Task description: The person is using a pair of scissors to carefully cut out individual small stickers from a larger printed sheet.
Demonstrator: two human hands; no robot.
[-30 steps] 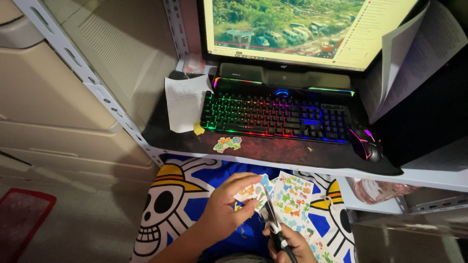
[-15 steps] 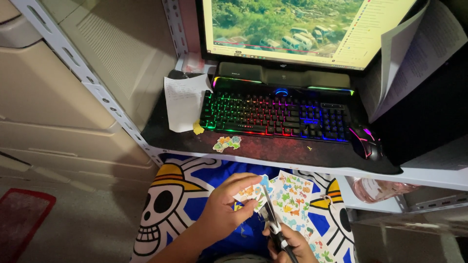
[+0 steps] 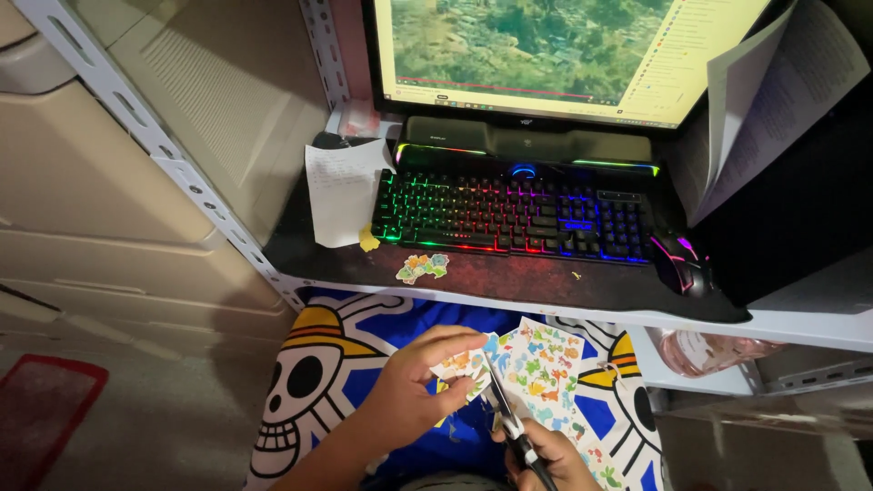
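- Left hand (image 3: 409, 395): fingers closed on a sticker piece (image 3: 461, 364), below the surface's (image 3: 546, 286) front edge.
- Right hand (image 3: 544, 455): gripping scissors (image 3: 503, 409), blades at the sticker sheet (image 3: 546, 368).
- Cut sticker (image 3: 422, 266) near front edge.

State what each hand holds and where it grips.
The left hand pinches the sticker sheet by its left edge. The right hand grips the scissors by the handles, blades up.

sticker sheet (image 3: 544, 375): colourful, held over lap | scissors (image 3: 506, 414): blades against sheet's left edge
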